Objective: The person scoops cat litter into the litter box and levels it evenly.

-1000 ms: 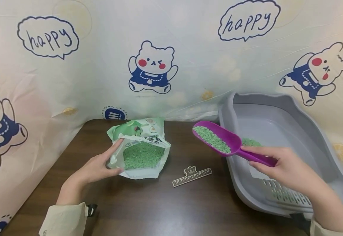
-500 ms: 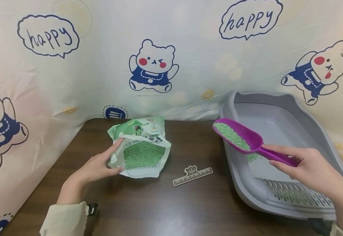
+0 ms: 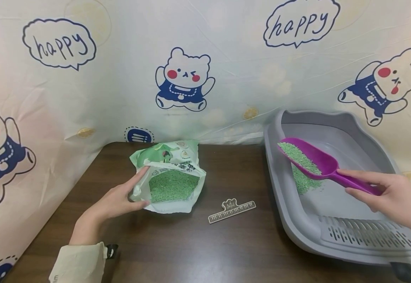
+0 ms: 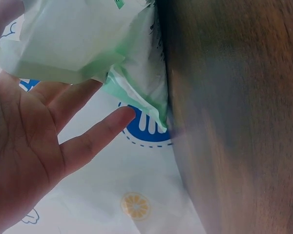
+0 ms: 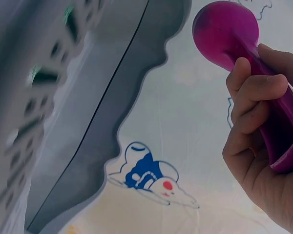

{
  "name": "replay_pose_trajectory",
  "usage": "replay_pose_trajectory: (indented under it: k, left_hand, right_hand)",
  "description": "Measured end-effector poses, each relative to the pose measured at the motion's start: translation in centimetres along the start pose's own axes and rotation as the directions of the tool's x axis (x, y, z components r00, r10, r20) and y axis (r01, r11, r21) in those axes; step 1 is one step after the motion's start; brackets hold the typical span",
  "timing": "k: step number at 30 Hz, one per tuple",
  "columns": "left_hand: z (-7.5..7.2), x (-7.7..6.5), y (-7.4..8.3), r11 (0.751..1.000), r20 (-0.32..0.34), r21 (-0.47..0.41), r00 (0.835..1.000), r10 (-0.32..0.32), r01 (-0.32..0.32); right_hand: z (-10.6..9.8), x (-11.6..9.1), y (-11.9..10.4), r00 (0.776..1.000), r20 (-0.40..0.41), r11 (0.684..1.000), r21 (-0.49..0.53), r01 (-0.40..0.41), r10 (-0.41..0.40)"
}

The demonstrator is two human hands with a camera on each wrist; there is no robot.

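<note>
My right hand point(image 3: 394, 196) grips the handle of a purple scoop point(image 3: 323, 157) loaded with green litter pellets point(image 3: 301, 157). The scoop is over the left part of a grey litter box point(image 3: 288, 220), above a small heap of the same pellets point(image 3: 302, 182) on its floor. In the right wrist view, the fingers point(image 5: 249, 105) curl round the scoop handle point(image 5: 278, 126). On the left, my left hand point(image 3: 115, 200) rests against the side of an opened litter bag point(image 3: 194, 196), thumb and fingers spread. The left wrist view shows its fingers point(image 4: 95, 139) mostly straight beside the bag point(image 4: 73, 48).
A flat ruler-like clip point(image 3: 231, 212) with a piano-key pattern lies on the brown table point(image 3: 191, 251) between bag and box. Slots point(image 3: 368, 236) pierce the box's front ledge. A printed cloth point(image 3: 233, 78) hangs right behind the table.
My right hand has carried the loaded scoop rightward, from beside the box's left rim to over its inside. The left hand and the bag have stayed in place.
</note>
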State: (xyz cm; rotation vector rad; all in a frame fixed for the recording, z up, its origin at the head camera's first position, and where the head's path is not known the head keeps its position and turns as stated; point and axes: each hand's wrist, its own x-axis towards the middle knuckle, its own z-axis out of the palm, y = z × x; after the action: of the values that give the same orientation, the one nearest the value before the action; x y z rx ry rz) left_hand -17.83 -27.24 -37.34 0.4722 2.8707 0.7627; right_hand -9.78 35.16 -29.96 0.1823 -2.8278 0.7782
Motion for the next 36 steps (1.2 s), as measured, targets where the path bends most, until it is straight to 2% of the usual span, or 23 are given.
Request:
replay_pose_trajectory:
  k: [7, 10, 17, 26, 36]
  left_hand:
    - [-0.1, -0.1, 0.1, 1.000, -0.003, 0.006, 1.000, 0.004, -0.004]
    - [-0.1, -0.1, 0.0, 1.000, 0.000, 0.006, 1.000, 0.000, 0.000]
    - [0.0, -0.1, 0.0, 1.000, 0.004, 0.009, 1.000, -0.005, 0.005]
    - [0.0, -0.2, -0.1, 1.000, 0.015, -0.006, 1.000, -0.021, 0.021]
    - [-0.1, -0.3, 0.0, 0.999, 0.019, -0.022, 0.999, -0.025, 0.026]
  right_hand:
    - [-0.8, 0.1, 1.2, 0.999, -0.026, 0.998, -0.054, 0.018, -0.020]
    - [-1.1, 0.1, 1.7, 1.000, -0.020, 0.998, -0.062, 0.003, -0.004]
    - [-1.6, 0.3, 2.8, 0.994, 0.046, 0.990, -0.100, -0.097, 0.102]
    - [-1.6, 0.6, 4.4, 0.990, 0.058, 0.983, -0.139, -0.122, 0.131]
    - [-1.6, 1.0, 5.9, 0.979, 0.130, 0.975, -0.176, -0.134, 0.158]
